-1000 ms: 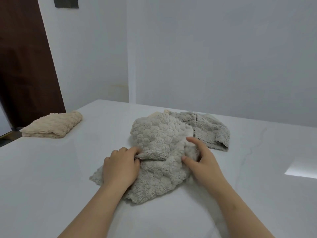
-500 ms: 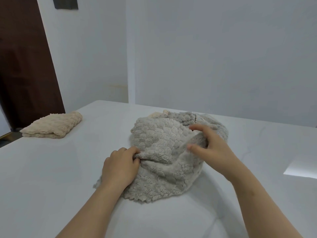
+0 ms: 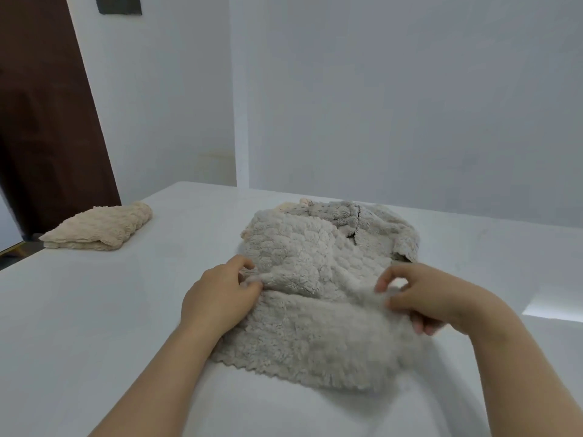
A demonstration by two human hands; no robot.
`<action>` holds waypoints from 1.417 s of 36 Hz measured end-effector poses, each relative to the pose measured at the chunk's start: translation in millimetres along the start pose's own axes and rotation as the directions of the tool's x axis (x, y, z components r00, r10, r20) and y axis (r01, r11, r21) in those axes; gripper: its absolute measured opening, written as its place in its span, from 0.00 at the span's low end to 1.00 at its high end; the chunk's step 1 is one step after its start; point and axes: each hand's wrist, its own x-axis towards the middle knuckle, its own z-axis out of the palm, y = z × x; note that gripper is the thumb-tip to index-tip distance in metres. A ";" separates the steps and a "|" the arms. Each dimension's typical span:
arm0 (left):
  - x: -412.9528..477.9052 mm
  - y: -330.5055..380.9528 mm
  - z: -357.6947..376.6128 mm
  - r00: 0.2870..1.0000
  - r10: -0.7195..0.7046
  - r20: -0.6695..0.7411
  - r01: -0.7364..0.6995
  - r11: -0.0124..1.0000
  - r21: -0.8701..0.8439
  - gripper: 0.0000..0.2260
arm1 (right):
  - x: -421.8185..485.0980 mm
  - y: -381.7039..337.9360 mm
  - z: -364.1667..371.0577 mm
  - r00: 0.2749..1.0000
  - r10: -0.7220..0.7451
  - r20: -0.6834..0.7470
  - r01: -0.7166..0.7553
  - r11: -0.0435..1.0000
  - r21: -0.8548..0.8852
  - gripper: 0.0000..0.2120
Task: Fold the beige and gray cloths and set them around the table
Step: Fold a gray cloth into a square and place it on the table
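Note:
A fluffy gray cloth [image 3: 318,313] lies spread in the middle of the white table [image 3: 94,326]. My left hand [image 3: 220,294] pinches its left edge. My right hand [image 3: 422,298] pinches its right edge, fingers curled round the fabric. Behind it lies a pile with another gray cloth [image 3: 378,222], and a bit of beige cloth [image 3: 288,206] shows at the pile's far edge. A folded beige cloth [image 3: 97,228] rests at the table's far left corner.
White walls stand right behind the table's far edge. A dark brown door [image 3: 41,121] is at the left, beyond the corner with the folded cloth. A bright patch of light [image 3: 555,307] falls on the table at the right.
My right hand has drawn the cloth's right edge toward me and to the right, stretching the gray cloth wider between both hands. My left hand has kept its pinch in place.

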 end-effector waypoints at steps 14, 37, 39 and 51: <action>5.8 -3.1 11.3 0.979 0.115 0.168 -0.163 0.936 0.312 0.13 | 33.1 6.4 31.1 0.922 -0.139 -0.363 0.031 0.958 -0.287 0.19; 10.3 -5.7 12.6 0.993 -0.036 -0.108 0.004 0.959 -0.284 0.20 | 42.2 1.0 63.4 0.851 -0.245 -0.464 0.056 0.922 -0.383 0.23; 8.1 -0.6 7.8 0.979 0.011 -0.202 -0.074 0.949 -0.306 0.15 | 37.6 -4.6 59.0 0.798 -0.253 -0.548 0.149 0.962 -0.227 0.21; -27.9 36.9 12.0 0.849 0.516 0.115 -0.418 0.788 -0.452 0.04 | 7.6 -25.5 42.3 0.928 -0.273 -0.255 0.358 0.843 0.402 0.12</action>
